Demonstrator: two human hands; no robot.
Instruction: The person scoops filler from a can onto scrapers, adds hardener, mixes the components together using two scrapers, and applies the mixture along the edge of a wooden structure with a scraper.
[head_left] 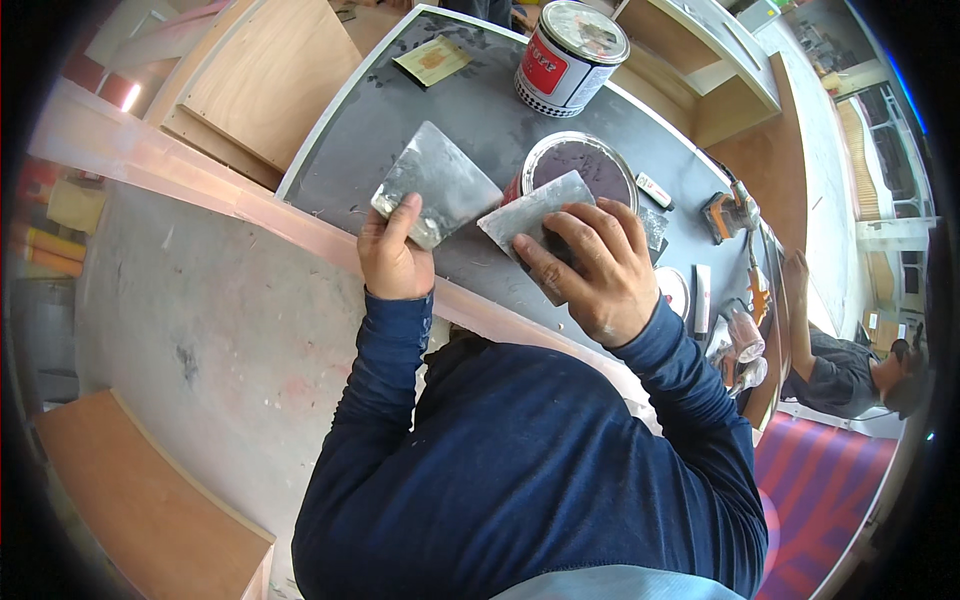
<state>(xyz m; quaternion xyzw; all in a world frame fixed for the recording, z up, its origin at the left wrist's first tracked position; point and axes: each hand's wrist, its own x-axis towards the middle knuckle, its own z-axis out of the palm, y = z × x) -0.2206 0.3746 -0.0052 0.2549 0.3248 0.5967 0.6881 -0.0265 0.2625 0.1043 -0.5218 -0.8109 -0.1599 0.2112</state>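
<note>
Left hand (396,264), partly closed: the thumb lay on the upper face of a grey square plate (442,185), its fingers curled behind, so that the plate was gripped at its near edge. Right hand (605,270), half open: the digits arched with gaps between them over a second grey plate (538,212), holding it tilted; its underside was hidden. Both plates lay ahead of the hands, above a dark grey tabletop (330,150), their neighbouring corners close together; whether they touched could not be told. Beyond the right-hand plate, and partly covered by it in view, stood an open tin (533,155) of dark purplish material.
</note>
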